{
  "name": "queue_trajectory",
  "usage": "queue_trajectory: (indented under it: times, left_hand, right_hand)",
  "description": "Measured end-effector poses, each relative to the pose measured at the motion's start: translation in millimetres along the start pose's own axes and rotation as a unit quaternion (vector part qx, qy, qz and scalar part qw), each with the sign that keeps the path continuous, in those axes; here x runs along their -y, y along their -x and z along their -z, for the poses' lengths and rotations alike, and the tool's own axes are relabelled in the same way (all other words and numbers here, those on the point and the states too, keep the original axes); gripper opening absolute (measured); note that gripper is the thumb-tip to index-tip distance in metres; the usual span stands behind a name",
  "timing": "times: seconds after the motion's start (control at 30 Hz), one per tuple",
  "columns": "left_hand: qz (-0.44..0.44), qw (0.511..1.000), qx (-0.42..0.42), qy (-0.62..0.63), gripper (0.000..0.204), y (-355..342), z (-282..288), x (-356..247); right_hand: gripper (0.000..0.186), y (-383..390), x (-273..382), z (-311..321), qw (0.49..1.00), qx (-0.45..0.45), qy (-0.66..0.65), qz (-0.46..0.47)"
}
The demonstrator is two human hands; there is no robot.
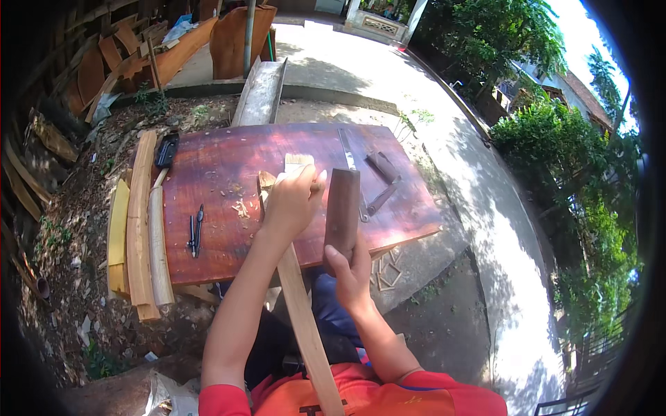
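Note:
A long pale wooden strip (303,312) slants from my lap up onto the dark red wooden table (229,152). My left hand (291,202) is closed above its far part, with a rounded brown handle (317,186) showing at the fingers; the rest of that tool is hidden. Upright in my right hand (352,272) is a thick dark wooden block (342,211), gripped at its lower end and raised beside the left hand. A short wooden piece (266,183) lies by my left wrist. Pale wood shavings (241,209) are scattered left of the strip.
Dividers (199,232) and a black boxy object (166,150) lie on the table's left part. Long wooden pieces (140,229) line its left edge. A flat metal blade (345,147) and dark wooden pieces (383,168) lie at the right. A metal chute (262,90) stands beyond.

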State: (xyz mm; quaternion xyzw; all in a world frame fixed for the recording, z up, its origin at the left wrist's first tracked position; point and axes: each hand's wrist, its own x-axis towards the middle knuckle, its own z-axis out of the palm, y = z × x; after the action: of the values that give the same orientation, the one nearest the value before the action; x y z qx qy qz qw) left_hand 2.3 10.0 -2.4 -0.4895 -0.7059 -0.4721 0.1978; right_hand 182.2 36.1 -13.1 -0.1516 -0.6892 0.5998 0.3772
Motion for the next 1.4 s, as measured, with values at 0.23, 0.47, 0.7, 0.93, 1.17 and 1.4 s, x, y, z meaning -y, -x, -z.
queue_trajectory:
  times: [0.23, 0.47, 0.7, 0.93, 1.17, 1.4]
  left_hand:
    - [0.039, 0.998, 0.045, -0.011, 0.023, -4.8, -5.6, -6.7]
    - [-0.012, 0.999, 0.039, -0.026, 0.019, -1.0, -8.4, 4.9]
    - [-0.016, 0.997, 0.074, 0.004, 0.016, 0.7, -5.9, 3.4]
    - [-0.046, 0.997, 0.066, -0.014, 0.014, 2.4, -4.6, 4.5]
    - [-0.031, 0.998, 0.059, -0.003, 0.011, 0.8, -5.5, 2.4]
    - [-0.029, 0.997, 0.065, 0.008, 0.014, 0.8, -6.0, 2.4]
  right_hand:
    - [0.036, 2.8, -4.9, 4.6, 1.000, -0.005, -0.018, -0.025]
    - [0.036, 1.3, -12.9, -4.3, 1.000, -0.003, -0.014, -0.013]
    - [0.042, 7.8, -14.8, -5.8, 1.000, 0.007, 0.009, -0.026]
    - [0.041, 8.4, -15.6, -8.8, 1.000, 0.011, 0.005, -0.014]
    - [0.041, 8.2, -15.9, -8.1, 0.999, 0.015, 0.020, -0.024]
    - [0.041, 7.9, -16.7, -7.9, 1.000, 0.010, 0.011, -0.026]
